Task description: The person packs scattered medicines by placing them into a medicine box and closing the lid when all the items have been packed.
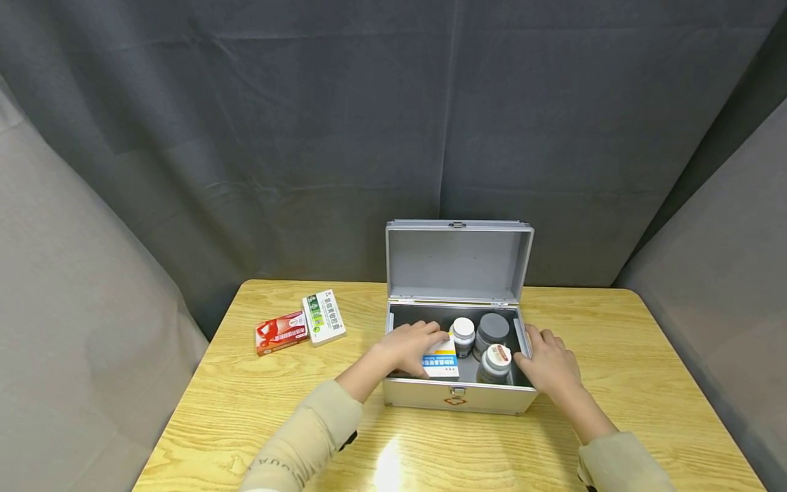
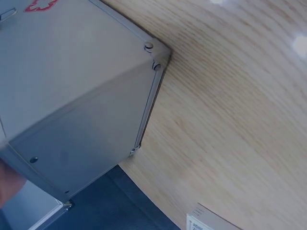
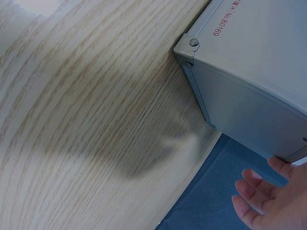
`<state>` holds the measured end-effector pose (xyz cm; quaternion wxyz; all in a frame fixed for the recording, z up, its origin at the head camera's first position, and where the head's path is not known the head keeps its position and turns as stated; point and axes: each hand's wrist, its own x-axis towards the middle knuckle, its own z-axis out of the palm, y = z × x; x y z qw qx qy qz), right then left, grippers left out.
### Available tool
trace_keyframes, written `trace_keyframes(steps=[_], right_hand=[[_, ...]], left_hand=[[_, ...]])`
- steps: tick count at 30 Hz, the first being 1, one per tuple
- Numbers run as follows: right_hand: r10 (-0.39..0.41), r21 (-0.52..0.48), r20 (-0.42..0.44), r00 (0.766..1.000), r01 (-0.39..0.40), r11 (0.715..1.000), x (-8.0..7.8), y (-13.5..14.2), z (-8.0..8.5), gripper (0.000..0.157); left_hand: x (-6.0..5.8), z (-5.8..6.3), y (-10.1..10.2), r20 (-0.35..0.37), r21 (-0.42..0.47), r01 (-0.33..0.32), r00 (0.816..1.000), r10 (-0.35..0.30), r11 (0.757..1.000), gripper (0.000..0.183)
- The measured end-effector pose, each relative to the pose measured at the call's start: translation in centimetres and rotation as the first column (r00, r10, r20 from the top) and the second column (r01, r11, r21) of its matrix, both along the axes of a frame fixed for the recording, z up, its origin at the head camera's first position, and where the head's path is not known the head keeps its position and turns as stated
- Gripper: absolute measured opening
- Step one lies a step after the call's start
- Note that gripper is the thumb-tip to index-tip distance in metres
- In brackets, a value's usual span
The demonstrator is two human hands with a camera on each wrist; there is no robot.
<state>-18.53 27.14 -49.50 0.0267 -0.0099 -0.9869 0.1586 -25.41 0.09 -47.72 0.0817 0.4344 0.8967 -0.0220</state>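
Note:
On the table stands an aluminium first-aid case [image 1: 455, 398] with its lid [image 1: 458, 263] raised. My left hand [image 1: 408, 347] reaches into its left part and holds a white, blue and yellow medicine box [image 1: 441, 365] between thumb and fingers. At the case's right wall is my right hand [image 1: 549, 362]; its thumb lies at the rim, and its other fingers are loosely bent outside. Inside the case stand a white bottle [image 1: 463, 335], a grey-capped bottle [image 1: 493, 331] and a bottle with a labelled white lid [image 1: 495, 362]. The left wrist view hides most of the left hand.
To the left of the case, a red medicine box [image 1: 281, 333] lies against a white and green medicine box [image 1: 324, 317]. The wooden table [image 1: 621, 355] ends at a dark curtain [image 1: 307, 137] behind the case. Light grey cloth hangs at both sides.

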Motion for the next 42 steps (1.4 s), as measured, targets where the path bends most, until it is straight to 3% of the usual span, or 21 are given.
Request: trace_keyframes(steps=[9,20,29,42], right_hand=[[-0.004,-0.002,-0.007,1.000,0.004,1.000,0.1,-0.1,0.0,0.060],[-0.015,-0.005,0.005,1.000,0.015,1.000,0.2,-0.2,0.1,0.060],[-0.008,-0.004,-0.004,1.000,0.008,1.000,0.0,0.0,0.0,0.061],[-0.007,-0.001,-0.011,1.000,0.007,1.000,0.1,-0.1,0.0,0.061]], left_hand=[[0.2,-0.1,0.6,-0.004,-0.125,0.037,0.999,-0.038,0.991,0.080],[0.2,-1.7,1.7,-0.020,-0.210,0.042,0.999,-0.047,0.977,0.070],[0.2,-2.5,2.5,-0.069,-0.277,0.073,0.993,-0.096,0.958,0.062],[0.3,-3.4,2.8,-0.015,-0.280,0.008,1.000,-0.013,0.960,0.059]])
